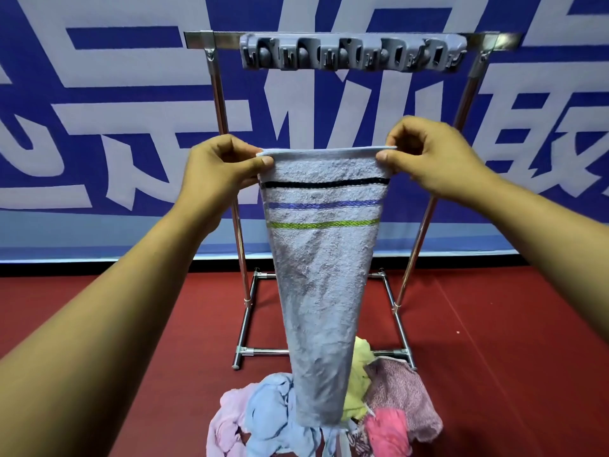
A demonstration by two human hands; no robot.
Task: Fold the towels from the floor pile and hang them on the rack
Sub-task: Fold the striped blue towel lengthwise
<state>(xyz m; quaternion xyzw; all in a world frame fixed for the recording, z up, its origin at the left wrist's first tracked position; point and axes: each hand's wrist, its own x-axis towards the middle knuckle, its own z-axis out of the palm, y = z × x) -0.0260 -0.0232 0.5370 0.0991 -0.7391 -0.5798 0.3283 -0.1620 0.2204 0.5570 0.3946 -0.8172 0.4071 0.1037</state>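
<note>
Mid-frame: pale blue towel [321, 275] (black, purple, green stripes) pinched at its top corners by left hand [219, 166] and right hand [431, 153], hanging over floor pile [316, 413], before rack [352, 51].

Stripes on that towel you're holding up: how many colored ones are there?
3, all across the upper part of the towel: a black stripe highest, a blue stripe below it, a green stripe lowest. The back side is hidden.

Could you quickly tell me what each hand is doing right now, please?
Left hand: pinches the top left corner of the grey striped towel.
Right hand: pinches its top right corner.
</note>
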